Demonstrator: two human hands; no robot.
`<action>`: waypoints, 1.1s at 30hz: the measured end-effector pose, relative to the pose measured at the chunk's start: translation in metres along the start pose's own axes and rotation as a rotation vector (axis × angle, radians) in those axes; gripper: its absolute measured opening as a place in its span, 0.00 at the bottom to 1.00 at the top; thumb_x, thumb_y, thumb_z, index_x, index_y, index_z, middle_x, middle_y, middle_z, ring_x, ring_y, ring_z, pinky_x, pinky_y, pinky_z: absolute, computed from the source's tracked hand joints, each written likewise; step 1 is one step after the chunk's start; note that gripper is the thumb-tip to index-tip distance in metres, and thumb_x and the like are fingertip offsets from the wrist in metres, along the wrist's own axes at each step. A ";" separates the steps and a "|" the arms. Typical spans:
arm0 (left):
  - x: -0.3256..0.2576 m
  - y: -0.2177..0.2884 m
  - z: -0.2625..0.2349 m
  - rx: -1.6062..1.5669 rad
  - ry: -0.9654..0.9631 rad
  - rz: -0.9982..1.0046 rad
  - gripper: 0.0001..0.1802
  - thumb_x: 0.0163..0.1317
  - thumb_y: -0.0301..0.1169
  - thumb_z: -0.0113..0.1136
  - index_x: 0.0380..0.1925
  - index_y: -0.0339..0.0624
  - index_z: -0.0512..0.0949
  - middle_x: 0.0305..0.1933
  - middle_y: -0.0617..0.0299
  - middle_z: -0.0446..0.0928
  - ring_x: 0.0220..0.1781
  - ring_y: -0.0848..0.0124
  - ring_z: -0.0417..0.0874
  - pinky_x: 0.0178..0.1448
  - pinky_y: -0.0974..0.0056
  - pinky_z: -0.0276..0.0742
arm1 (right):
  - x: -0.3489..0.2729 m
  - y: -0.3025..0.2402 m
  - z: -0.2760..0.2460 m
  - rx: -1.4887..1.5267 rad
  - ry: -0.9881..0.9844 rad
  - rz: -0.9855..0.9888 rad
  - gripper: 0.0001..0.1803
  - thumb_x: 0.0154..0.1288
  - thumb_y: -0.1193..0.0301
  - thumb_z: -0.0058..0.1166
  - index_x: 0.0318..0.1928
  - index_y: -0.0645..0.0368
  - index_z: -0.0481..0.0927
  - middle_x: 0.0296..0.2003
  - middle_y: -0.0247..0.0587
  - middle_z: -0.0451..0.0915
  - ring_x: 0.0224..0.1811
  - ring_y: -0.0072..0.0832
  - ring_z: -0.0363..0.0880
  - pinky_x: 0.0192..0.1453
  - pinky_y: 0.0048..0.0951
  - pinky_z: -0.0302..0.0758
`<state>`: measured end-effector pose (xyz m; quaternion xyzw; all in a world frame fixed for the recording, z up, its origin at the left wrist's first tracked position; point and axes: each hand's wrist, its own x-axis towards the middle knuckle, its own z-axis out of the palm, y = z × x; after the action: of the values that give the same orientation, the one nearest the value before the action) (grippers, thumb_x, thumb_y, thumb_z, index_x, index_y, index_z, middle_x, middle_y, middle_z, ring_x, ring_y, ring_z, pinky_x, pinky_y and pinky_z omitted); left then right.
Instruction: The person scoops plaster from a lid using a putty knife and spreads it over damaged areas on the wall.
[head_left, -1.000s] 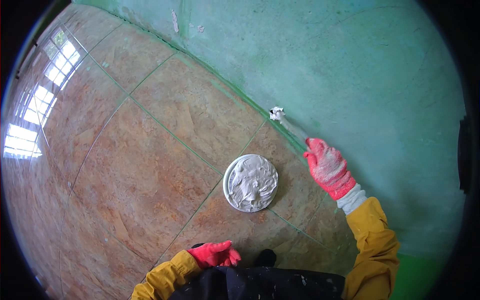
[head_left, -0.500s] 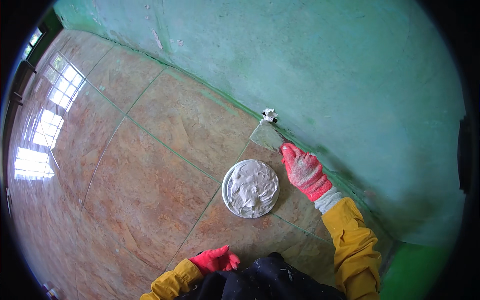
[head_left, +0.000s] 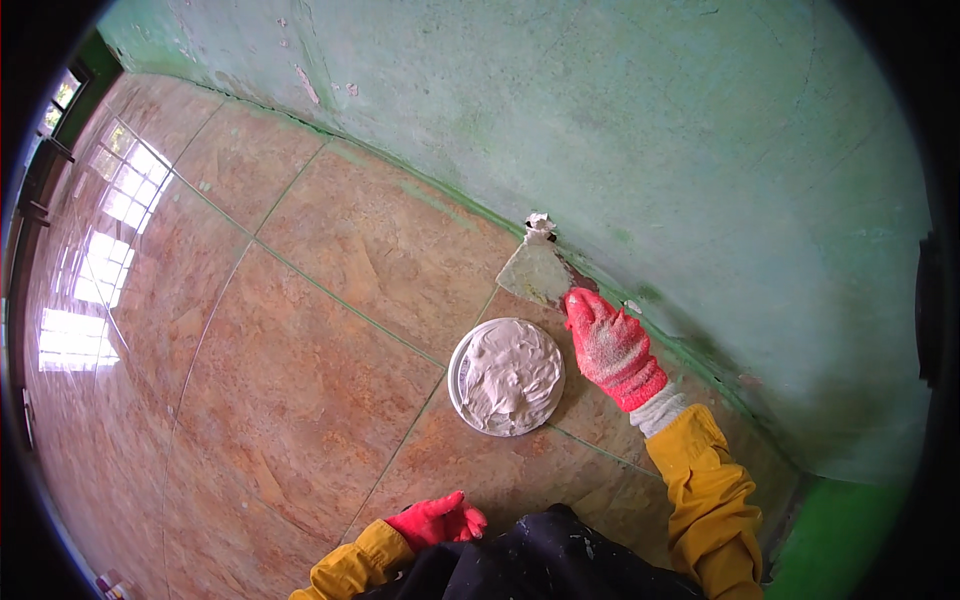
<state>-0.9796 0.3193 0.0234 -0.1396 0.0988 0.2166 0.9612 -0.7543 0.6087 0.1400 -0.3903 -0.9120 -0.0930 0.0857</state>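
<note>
My right hand (head_left: 612, 348), in a red glove with a dusty pale back, is closed on a putty knife (head_left: 537, 272). The knife's broad, smeared blade points to the wall's foot, its edge by a lump of white filler (head_left: 540, 224) at a dark-edged hole. Left of that hand stands a round white tub (head_left: 457, 385) heaped with pale putty (head_left: 510, 375). My left hand (head_left: 438, 520), also red-gloved, rests near my lap with fingers loosely apart and nothing seen in it.
A worn green wall (head_left: 650, 130) with peeled patches runs from far left to near right. Brown stone-look tiles (head_left: 290, 370) with green joints cover the floor, reflecting windows at left. A small pale fleck (head_left: 632, 307) shows by the wall base. Dark, paint-spotted clothing (head_left: 530, 560) covers my lap.
The view has shifted slightly. The putty knife's blade has turned a little, showing more of its smeared face near the hole. My left hand stays by my lap.
</note>
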 end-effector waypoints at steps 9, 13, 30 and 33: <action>0.005 0.005 0.001 -0.004 0.011 0.000 0.33 0.63 0.57 0.43 0.44 0.34 0.76 0.41 0.54 0.78 0.38 0.69 0.78 0.44 0.68 0.72 | 0.009 0.011 0.001 0.035 -0.108 0.087 0.19 0.57 0.71 0.47 0.51 0.59 0.67 0.47 0.45 0.73 0.34 0.43 0.78 0.32 0.39 0.76; 0.007 0.008 0.005 -0.051 -0.008 -0.009 0.31 0.63 0.54 0.45 0.43 0.32 0.75 0.40 0.54 0.79 0.40 0.68 0.78 0.49 0.66 0.72 | 0.000 0.006 -0.003 -0.015 -0.074 0.034 0.19 0.57 0.72 0.46 0.50 0.59 0.67 0.48 0.47 0.72 0.38 0.43 0.77 0.33 0.39 0.77; 0.003 0.010 -0.012 -0.059 0.015 0.004 0.31 0.63 0.55 0.44 0.43 0.33 0.76 0.39 0.54 0.79 0.40 0.67 0.79 0.48 0.66 0.72 | 0.032 0.002 -0.010 0.170 -0.114 0.233 0.14 0.55 0.73 0.48 0.44 0.55 0.69 0.35 0.41 0.77 0.30 0.45 0.78 0.30 0.43 0.75; 0.000 0.016 -0.014 -0.065 0.017 -0.010 0.31 0.63 0.55 0.44 0.42 0.33 0.76 0.39 0.54 0.79 0.41 0.67 0.79 0.49 0.65 0.72 | 0.035 0.005 -0.016 0.236 -0.007 0.348 0.12 0.59 0.72 0.47 0.45 0.54 0.71 0.35 0.43 0.78 0.32 0.47 0.78 0.33 0.45 0.73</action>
<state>-0.9880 0.3288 0.0065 -0.1731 0.0989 0.2136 0.9563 -0.7727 0.6329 0.1642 -0.5293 -0.8358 0.0322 0.1424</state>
